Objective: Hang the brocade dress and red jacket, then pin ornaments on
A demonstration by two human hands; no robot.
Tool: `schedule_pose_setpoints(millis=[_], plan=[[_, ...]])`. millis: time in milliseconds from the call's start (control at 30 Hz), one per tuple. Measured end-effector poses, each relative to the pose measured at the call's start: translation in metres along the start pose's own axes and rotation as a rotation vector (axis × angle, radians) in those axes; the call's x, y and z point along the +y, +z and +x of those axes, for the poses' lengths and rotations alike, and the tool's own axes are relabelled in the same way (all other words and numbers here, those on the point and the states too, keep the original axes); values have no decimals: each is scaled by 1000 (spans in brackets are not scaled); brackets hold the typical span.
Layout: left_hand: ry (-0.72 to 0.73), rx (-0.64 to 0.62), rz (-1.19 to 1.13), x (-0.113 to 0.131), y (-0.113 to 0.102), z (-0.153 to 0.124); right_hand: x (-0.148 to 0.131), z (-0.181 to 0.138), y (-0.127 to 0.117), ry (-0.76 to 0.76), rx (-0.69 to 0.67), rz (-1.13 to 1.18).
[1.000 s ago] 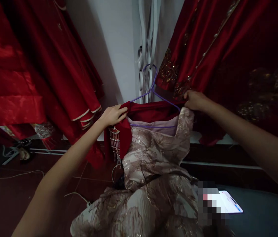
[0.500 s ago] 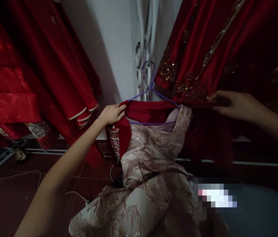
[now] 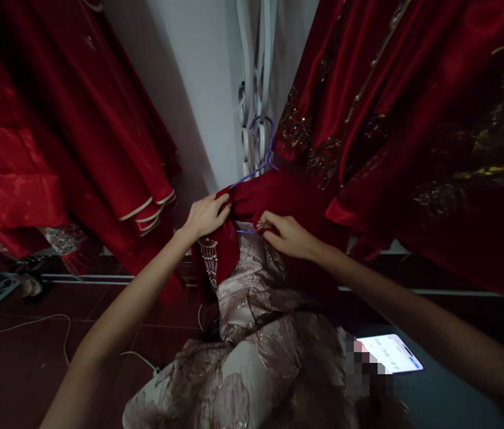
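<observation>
A pale floral dress with a metallic sheen hangs from a purple wire hanger. Around its shoulders lies a red garment with a beaded tassel ornament on its left front. My left hand is closed on the garment's edge at the left shoulder. With fingers pinched, my right hand holds the garment's other edge across the dress's neckline. Red cloth now covers the dress's right shoulder and the hanger's right arm.
Red gowns hang at the left, and more with gold embroidery at the right. White scrolled metalwork stands behind the hanger. A lit phone lies at lower right. A pale cable runs on the tiled floor.
My right hand has come from far right to the middle, drawing the red garment's edge across the dress front. My left hand has stayed at the left shoulder.
</observation>
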State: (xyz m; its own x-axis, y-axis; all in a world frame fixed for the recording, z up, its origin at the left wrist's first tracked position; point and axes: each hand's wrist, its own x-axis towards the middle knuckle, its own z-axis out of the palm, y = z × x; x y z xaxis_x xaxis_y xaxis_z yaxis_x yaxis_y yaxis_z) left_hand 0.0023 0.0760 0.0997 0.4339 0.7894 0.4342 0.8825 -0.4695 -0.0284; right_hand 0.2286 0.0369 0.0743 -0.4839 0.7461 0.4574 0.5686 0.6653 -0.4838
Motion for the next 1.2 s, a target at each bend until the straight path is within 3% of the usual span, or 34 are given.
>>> schedule_pose_setpoints(millis=[100, 200, 367, 500, 600, 733, 867, 1000, 1200], plan=[[-107, 183, -19, 5, -1, -3, -7, -4, 8, 33, 11, 49], [-233, 338, -89, 16, 3, -10, 0, -13, 3, 161, 162, 103], [-279, 207, -282, 39, 21, -16, 14, -20, 0, 219, 372, 115], [-258, 137, -291, 56, 29, -8, 23, -11, 13, 231, 359, 360], [-183, 128, -463, 69, 24, 4, 16, -2, 26, 193, 297, 529], [-103, 216, -908, 84, 20, 5, -5, 2, 40, 153, 344, 695], [-292, 455, -1238, 94, 40, -20, -11, -8, 51, 173, 410, 761], [-354, 601, -1271, 96, 66, -38, -1, -21, 56, 195, 496, 696], [-311, 568, -1275, 94, 78, -38, 4, -28, 55, 183, 523, 654]])
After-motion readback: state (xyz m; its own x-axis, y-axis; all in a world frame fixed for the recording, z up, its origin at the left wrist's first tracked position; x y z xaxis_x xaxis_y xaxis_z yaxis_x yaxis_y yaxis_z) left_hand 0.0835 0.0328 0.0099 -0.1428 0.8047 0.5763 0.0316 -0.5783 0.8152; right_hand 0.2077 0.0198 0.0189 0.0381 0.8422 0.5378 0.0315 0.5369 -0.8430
